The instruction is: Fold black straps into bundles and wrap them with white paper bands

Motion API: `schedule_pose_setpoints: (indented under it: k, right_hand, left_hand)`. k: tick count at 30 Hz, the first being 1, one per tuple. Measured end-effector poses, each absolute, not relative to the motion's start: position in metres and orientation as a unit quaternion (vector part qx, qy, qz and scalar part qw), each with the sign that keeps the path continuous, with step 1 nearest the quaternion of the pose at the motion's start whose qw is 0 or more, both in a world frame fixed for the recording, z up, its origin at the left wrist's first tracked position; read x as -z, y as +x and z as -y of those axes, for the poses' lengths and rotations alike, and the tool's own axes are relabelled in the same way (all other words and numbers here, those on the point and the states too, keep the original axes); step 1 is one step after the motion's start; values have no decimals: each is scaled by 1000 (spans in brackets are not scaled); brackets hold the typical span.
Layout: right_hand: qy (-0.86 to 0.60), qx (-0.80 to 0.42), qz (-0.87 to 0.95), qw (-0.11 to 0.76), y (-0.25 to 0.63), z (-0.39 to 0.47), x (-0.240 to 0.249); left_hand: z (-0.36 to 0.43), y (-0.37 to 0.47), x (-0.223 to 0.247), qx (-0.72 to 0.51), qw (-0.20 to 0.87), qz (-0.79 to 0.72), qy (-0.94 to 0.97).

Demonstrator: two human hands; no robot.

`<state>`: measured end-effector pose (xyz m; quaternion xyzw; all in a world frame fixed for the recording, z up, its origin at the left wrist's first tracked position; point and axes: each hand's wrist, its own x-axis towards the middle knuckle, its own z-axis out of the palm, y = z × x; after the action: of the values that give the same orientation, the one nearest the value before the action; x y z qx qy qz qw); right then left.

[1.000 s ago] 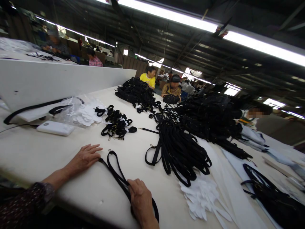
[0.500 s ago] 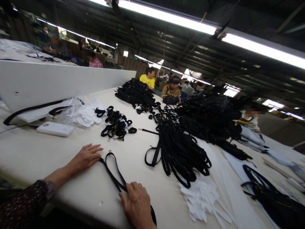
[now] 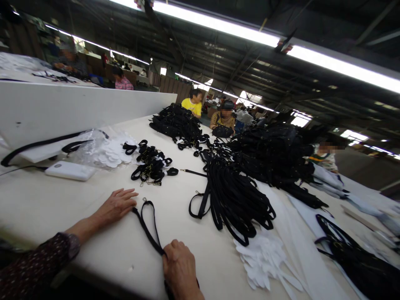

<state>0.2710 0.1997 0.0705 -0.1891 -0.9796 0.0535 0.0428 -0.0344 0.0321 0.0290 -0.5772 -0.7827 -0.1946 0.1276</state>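
On the table (image 3: 46, 208) before us lay one strap (image 3: 146, 227), our left hand (image 3: 117, 205) resting at its far end and our right hand (image 3: 180, 266) on its near end. Behind it sat a small strap bundle (image 3: 151, 164); left of that, a power bank (image 3: 70, 171) and a bag of cut pads (image 3: 103, 151). Right of us lay a large strap heap (image 3: 237, 196), with loose cut pieces (image 3: 265, 260) before it.

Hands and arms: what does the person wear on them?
Both hands are bare: no gloves, rings or watch show. The left hand has a dark sleeve with a fine light speckled print, ending short of the wrist. The right hand shows no sleeve within the picture.
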Motion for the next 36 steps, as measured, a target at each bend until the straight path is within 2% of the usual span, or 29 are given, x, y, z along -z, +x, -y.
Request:
schedule_pose_setpoints:
  k: [4, 7, 11, 15, 20, 24, 29, 36]
  right_hand:
    - [-184, -53, 981, 24, 270, -208, -73]
    - [-163, -43, 986, 4, 268, -212, -79]
    - [-132, -29, 991, -11, 269, -217, -87]
    - [-127, -29, 992, -1, 276, -223, -87]
    - [-131, -51, 990, 32, 287, -226, -82]
    - [-133, -65, 988, 40, 292, -227, -82]
    - [-155, -89, 984, 27, 297, -244, -96]
    - [-285, -285, 895, 191, 342, -252, -117]
  left_hand:
    - [-38, 8, -48, 209, 123, 778, -579]
    - [-48, 56, -60, 203, 79, 722, -657]
    - [-69, 93, -54, 218, 42, 690, -689]
    - [-80, 92, -42, 249, 16, 686, -683]
    - [-71, 88, -48, 260, -8, 675, -690]
    - [-64, 92, -51, 239, 8, 681, -692]
    - [-66, 93, -38, 276, 12, 666, -693]
    - [-70, 94, -26, 271, -26, 696, -664]
